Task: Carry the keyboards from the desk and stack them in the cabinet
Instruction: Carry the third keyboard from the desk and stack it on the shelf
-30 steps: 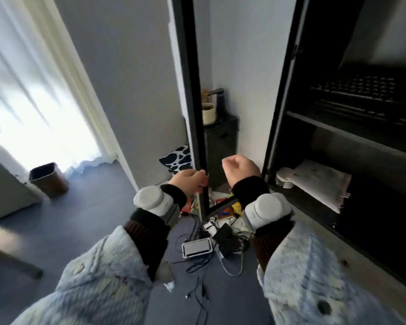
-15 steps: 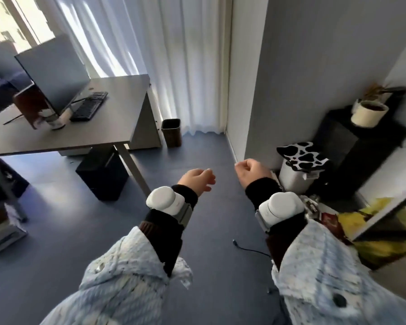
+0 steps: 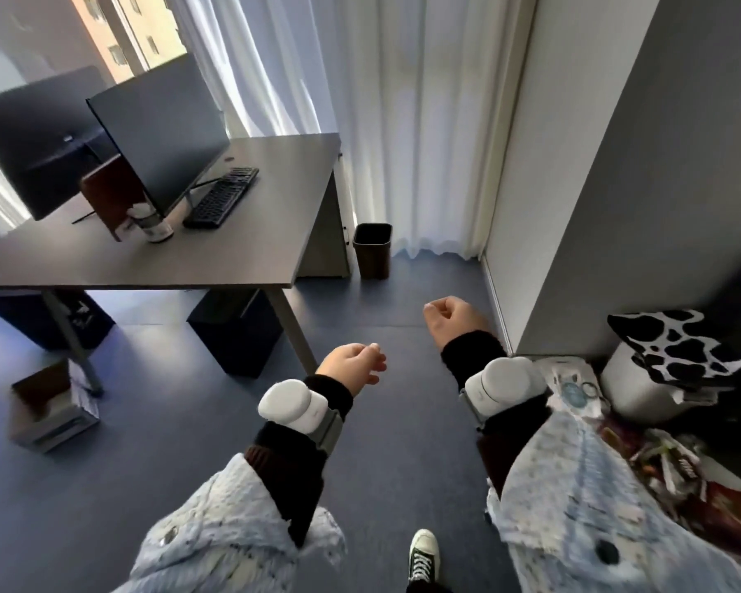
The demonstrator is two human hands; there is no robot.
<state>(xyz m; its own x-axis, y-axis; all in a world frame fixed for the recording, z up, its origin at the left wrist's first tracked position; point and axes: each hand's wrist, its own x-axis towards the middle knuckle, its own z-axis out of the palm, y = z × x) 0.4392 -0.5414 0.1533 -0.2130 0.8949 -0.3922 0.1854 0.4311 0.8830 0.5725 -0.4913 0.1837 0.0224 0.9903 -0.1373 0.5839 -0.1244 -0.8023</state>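
Both hands are held out in front and carry nothing: the left hand (image 3: 351, 366) is loosely curled with the fingers partly spread, and the right hand (image 3: 456, 319) is closed into a loose fist on empty air. One keyboard (image 3: 222, 197) is seen on the worktop (image 3: 215, 267), lying at an angle just in front of the nearer monitor (image 3: 159, 134), with a cup (image 3: 157, 224) just beside its near end. The cabinet is not in view.

Several risks can be judged from here. The monitor's stand leg appears to cross or touch the keyboard's far edge, so a careless lift could snag it and rock the screen. The cup could be knocked over if the keyboard is dragged rather than raised. Whether a cable is attached cannot be told; if one is, a sudden tug would be felt. The worktop's leg (image 3: 294, 331) and the bin (image 3: 372, 249) lie near the walking path and could be clipped.
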